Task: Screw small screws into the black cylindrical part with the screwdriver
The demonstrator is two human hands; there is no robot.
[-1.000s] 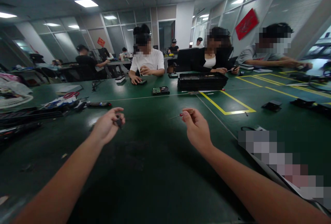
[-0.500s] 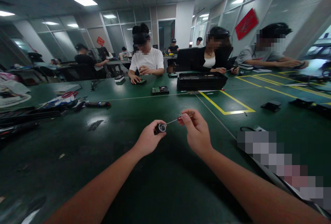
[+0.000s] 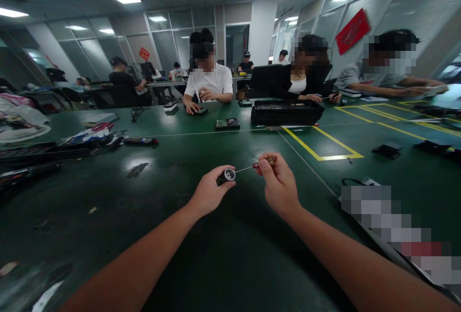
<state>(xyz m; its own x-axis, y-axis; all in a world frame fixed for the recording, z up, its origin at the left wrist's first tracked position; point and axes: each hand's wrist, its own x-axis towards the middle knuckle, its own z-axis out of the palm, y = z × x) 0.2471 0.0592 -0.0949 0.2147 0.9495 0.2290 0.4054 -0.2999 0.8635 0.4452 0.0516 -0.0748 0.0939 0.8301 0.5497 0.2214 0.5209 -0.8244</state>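
L. hand [image 3: 211, 191], moved in, grips blk. silver-rimmed cylinder [image 3: 229, 175]; R. hand [image 3: 281, 185] grips red-amber-handled metal screwdriver [image 3: 245, 169], tip now at cylinder's rim.

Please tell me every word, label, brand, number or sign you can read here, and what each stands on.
No text can be read.
Large red tilted wall sign: marks too blurred.
Small red tilted wall sign: too small.
Black cylindrical part with silver rim: no legible lettering.
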